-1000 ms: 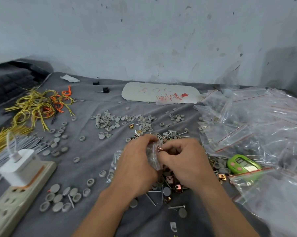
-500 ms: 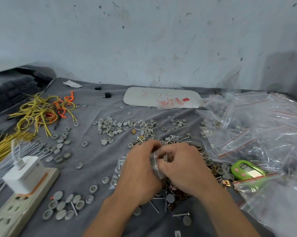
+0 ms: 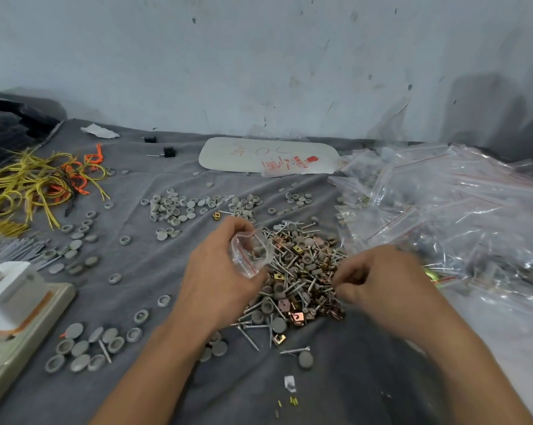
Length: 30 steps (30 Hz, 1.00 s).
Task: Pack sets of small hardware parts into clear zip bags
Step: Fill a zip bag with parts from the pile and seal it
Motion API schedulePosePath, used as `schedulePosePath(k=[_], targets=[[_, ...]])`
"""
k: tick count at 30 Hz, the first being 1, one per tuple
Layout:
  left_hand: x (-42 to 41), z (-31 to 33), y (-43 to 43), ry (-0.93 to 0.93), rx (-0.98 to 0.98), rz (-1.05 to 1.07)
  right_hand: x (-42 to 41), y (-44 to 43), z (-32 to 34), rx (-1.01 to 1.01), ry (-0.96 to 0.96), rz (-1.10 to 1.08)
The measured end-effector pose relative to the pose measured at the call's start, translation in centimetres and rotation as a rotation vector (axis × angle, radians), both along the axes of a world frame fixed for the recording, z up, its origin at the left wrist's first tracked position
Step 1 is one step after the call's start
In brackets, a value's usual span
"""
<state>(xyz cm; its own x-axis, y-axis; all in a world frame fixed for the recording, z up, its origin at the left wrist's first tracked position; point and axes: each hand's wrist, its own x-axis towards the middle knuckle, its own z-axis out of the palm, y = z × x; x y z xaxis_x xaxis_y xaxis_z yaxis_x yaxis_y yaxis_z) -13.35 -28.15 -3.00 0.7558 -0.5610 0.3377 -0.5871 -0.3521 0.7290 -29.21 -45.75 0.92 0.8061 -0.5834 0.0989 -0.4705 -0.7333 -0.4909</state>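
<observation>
One parts pile, one zip bag.
Left hand grips the bag over the pile; right hand beside it, grasp too blurred to tell.

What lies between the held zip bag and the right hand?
Head view: the mixed pile of screws, caps and clips, between zip bag and right hand.

Passage: bare grey cloth between the scattered caps and the central parts heap. Obstacles: bag pile along the right, power strip at near left, wire bundle far left.
</observation>
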Motion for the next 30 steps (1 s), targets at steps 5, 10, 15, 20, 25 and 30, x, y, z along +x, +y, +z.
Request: schedulePosePath(k=[5,10,15,20,25,30], targets=[[-1.1,0.2,-0.2,-0.128,0.101,0.015,-0.6,0.8,-1.4,0.011,0.135,0.062],[-1.6,0.6,-0.3,-0.140,0.113,-0.005,-1.0,0.4,-2.4,-0.006,0.177,0.019],[-2.7,0.8,-0.7,-0.111,0.119,-0.012,-0.9,0.6,-3.2,0.039,0.090,-0.004],[-4.7,-0.4,-1.5,-0.061,0.082,0.046,-0.8,0.6,-3.5,0.008,0.037,-0.051],[-5.6,-1.5,-1.7,-0.065,0.066,0.058,-0.8,0.2,-3.7,0.088,-0.147,-0.098],[-5.7,-1.7,-1.6,-0.162,0.091,0.081,-1.0,0.5,-3.7,0.284,-0.307,-0.064]])
